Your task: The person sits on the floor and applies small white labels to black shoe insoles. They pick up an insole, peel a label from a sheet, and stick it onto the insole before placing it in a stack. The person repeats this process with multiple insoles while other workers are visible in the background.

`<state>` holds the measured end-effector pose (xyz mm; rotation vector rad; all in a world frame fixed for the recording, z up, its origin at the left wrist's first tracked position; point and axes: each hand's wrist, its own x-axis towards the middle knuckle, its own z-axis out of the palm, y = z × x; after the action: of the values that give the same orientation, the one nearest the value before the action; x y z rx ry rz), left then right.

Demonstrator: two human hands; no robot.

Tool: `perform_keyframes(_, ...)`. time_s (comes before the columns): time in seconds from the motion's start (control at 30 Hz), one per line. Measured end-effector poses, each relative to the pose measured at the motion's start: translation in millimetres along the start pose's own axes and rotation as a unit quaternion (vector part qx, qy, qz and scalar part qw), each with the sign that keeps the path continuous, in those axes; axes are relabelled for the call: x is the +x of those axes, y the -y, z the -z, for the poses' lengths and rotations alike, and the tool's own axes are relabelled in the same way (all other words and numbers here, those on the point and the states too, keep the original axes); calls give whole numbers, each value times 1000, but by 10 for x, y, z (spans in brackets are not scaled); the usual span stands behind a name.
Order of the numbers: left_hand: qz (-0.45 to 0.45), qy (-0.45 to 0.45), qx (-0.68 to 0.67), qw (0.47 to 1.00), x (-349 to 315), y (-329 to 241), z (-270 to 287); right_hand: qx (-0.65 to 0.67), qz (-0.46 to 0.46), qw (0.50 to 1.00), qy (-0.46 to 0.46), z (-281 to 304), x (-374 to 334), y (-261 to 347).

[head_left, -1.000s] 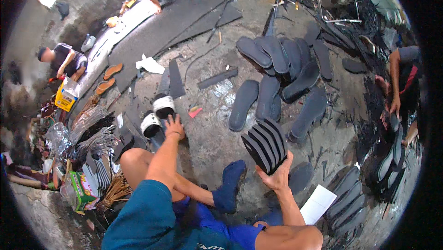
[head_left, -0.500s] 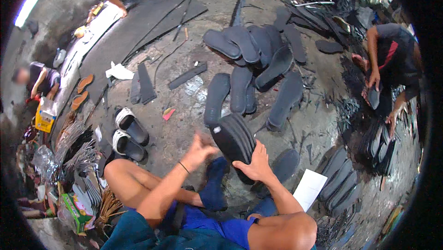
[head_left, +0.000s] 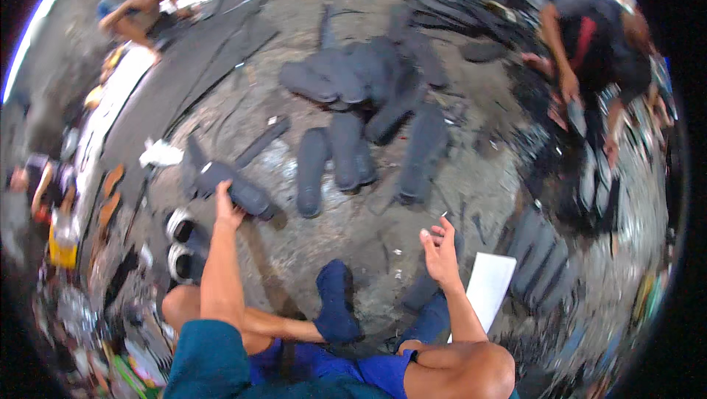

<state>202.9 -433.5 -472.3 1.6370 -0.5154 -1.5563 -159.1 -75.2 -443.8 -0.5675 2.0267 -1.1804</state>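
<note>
Shifted since the earlier frame: one dark sole stack point(head_left: 248, 194), now lying out to the left in the left hand point(head_left: 229, 212), no longer resting mid-view in the right hand point(head_left: 442, 255).

Nearest: blue-socked foot point(head_left: 336, 303), pointing forward between the two forearms. White sheet point(head_left: 491, 285), lying just beside the right forearm.

Right hand: holding its fingers loosely spread and part-curled, palm facing inward; whether it is pinching anything tiny, cannot tell.

Left hand: gripping the sole stack near its middle, arm reaching forward. The stack is lying ahead and to the left, well apart from the right hand; the left is plainly nearer. Its long axis is slanting across the left forearm, the pale-marked end pointing far-left, the other end pointing near-right. Toe or heel, and number of layers: blur is hiding both.

Beside: pair of white-strapped slides point(head_left: 180, 225), sitting left of the left forearm.

Beyond: loose soles point(head_left: 311, 172), lying roughly lengthwise away from the wearer; behind them, a heaped sole pile point(head_left: 353, 75).

Farthest: co-worker at right point(head_left: 596, 38), bending over soles; co-worker at upper left point(head_left: 132, 5), sitting low.
</note>
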Motion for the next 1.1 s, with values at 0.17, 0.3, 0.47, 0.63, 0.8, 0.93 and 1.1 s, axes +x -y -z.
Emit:
perform_keyframes(0.17, -16, 32, 43, 998, 356, -129, 545, -360, 10, 920, -152, 158, -297, -390)
perform_keyframes(0.3, -569, -157, 443, 675, -338, 211, -644, -315, -70, 940, -113, 173, -319, -332)
perform_keyframes(0.47, -305, 349, 420, 781, -1334, 1270, -2752, -187, 21, 970, -151, 268, -104, -337)
perform_keyframes(0.63, -220, 252, 561, 757, -1568, 1809, -3491, -212, 126, 935, -257, 1031, 579, -283)
perform_keyframes(0.8, 13, 389, 428, 816, -1611, 1684, -3457, -234, 198, 936, -171, 1006, 966, -312)
perform_keyframes(0.93, 174, 477, 228, 831, -2001, 1724, -2932, 78, 84, 993, 5, 536, 874, -374)
perform_keyframes(1.1, -118, 450, 160, 870, -2498, 1621, -2269, 24, 155, 986, -52, 624, 243, -206)
